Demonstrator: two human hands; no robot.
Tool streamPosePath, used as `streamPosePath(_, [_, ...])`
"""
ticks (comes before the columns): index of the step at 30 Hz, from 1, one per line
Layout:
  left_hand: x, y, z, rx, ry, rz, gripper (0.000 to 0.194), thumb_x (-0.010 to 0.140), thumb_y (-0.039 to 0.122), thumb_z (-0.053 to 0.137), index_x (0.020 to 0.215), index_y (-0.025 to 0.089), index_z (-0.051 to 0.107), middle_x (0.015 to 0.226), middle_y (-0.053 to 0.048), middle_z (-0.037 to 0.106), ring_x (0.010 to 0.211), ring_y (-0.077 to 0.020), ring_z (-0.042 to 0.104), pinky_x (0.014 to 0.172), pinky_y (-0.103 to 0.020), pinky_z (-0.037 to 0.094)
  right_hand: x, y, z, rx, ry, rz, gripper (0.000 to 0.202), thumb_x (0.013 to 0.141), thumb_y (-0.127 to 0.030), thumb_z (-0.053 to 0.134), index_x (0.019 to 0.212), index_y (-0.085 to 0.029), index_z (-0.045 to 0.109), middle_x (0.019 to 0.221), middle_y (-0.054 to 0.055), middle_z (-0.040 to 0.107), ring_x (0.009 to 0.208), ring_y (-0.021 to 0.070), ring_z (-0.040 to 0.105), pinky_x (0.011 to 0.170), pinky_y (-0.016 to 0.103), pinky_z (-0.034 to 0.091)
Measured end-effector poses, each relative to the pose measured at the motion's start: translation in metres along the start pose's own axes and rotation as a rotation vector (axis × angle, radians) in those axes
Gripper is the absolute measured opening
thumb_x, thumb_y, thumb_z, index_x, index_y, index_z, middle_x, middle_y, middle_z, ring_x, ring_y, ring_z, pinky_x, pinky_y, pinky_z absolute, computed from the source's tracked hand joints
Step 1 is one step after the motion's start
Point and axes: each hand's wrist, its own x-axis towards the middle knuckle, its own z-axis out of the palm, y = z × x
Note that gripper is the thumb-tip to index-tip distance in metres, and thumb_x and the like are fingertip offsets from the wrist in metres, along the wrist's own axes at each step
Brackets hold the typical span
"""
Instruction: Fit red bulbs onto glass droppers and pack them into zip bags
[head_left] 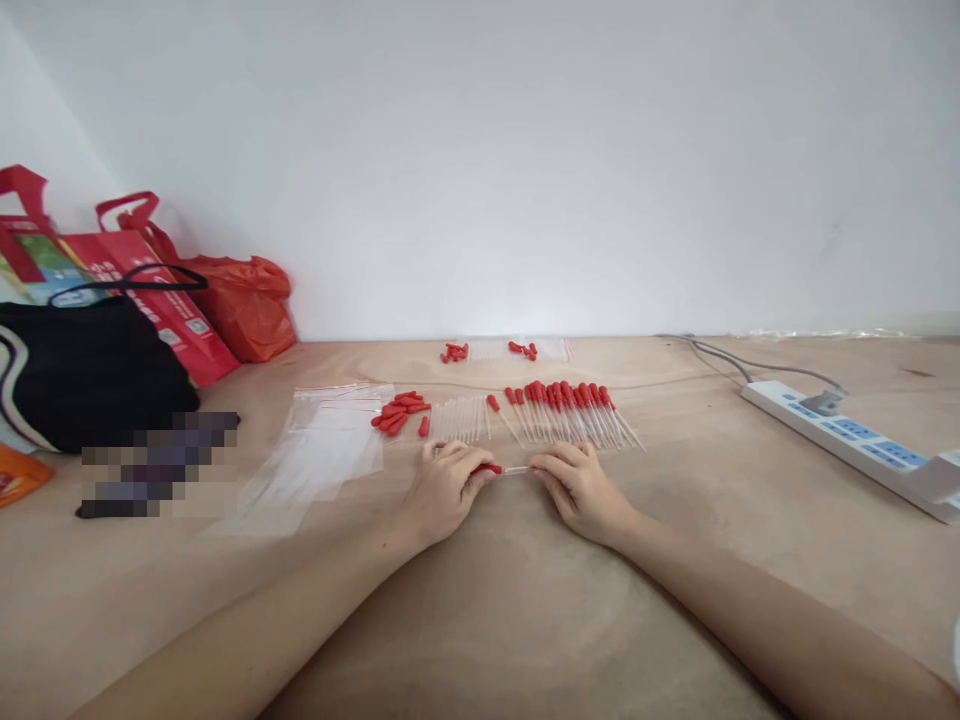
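Note:
Between my two hands lies a clear dropper tube (516,470), and a red rubber bulb (491,467) sits at its left end. My left hand (448,490) is closed on the bulb. The thumb and fingers of my right hand (581,487) pinch the tube's other end. Just beyond the hands, a row of droppers with red bulbs (570,397) lies side by side. Left of it are bare clear tubes (459,418) and a small pile of loose red bulbs (401,411).
Clear zip bags (322,450) lie flat on the wooden table (480,620) at the left. More bagged bulbs and tubes (491,350) rest near the wall. A white power strip (847,440) stands at the right; red bags (247,305) and a black bag (97,370) fill the far left.

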Motion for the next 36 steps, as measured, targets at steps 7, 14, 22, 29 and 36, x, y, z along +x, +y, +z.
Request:
streamPosePath(7, [-0.002,-0.001,0.003,-0.018,0.010,0.039,0.010,0.086,0.023,0.045,0.086,0.023,0.055,0.082,0.005,0.066,0.082,-0.0142,0.055,0.087,-0.039,0.017,0.001,-0.002,0.000,-0.015,0.003,-0.016,0.021,0.085,-0.016,0.041,0.095,-0.020,0.058,0.086,0.004,0.061,0.079,0.0139,0.053,0.073,0.030,0.030])
streamPosePath(14, [-0.002,-0.004,0.004,-0.076,-0.009,0.101,0.011,0.084,0.023,0.049,0.083,0.022,0.060,0.071,0.004,0.064,0.075,-0.0137,0.055,0.087,-0.039,0.017,0.002,-0.002,-0.001,0.028,0.057,-0.102,0.022,0.084,-0.018,0.044,0.096,-0.022,0.061,0.083,0.003,0.062,0.074,0.0121,0.053,0.071,0.030,0.027])
streamPosePath(22, [-0.003,0.001,-0.002,-0.059,-0.003,0.161,0.016,0.085,0.023,0.045,0.078,0.021,0.060,0.068,0.003,0.062,0.075,-0.0136,0.054,0.089,-0.039,0.016,0.005,0.001,-0.003,-0.041,0.048,-0.159,0.025,0.080,-0.014,0.046,0.097,-0.023,0.062,0.077,0.000,0.062,0.063,0.0096,0.049,0.066,0.030,0.021])
streamPosePath(29, [-0.004,0.001,-0.002,0.006,0.033,0.193,0.016,0.084,0.025,0.045,0.075,0.020,0.059,0.068,0.003,0.062,0.076,-0.0142,0.054,0.089,-0.039,0.016,0.004,-0.007,-0.002,-0.171,0.042,-0.229,0.020,0.076,-0.011,0.045,0.083,-0.019,0.061,0.069,0.000,0.059,0.056,0.0094,0.040,0.062,0.030,0.018])
streamPosePath(36, [-0.005,0.003,-0.002,0.013,0.015,0.259,0.018,0.085,0.024,0.042,0.076,0.018,0.056,0.068,0.001,0.060,0.076,-0.0144,0.053,0.089,-0.039,0.018,0.006,-0.014,0.000,-0.190,0.045,-0.254,0.022,0.081,-0.015,0.038,0.073,-0.015,0.059,0.063,0.000,0.055,0.051,0.0094,0.031,0.061,0.030,0.017])
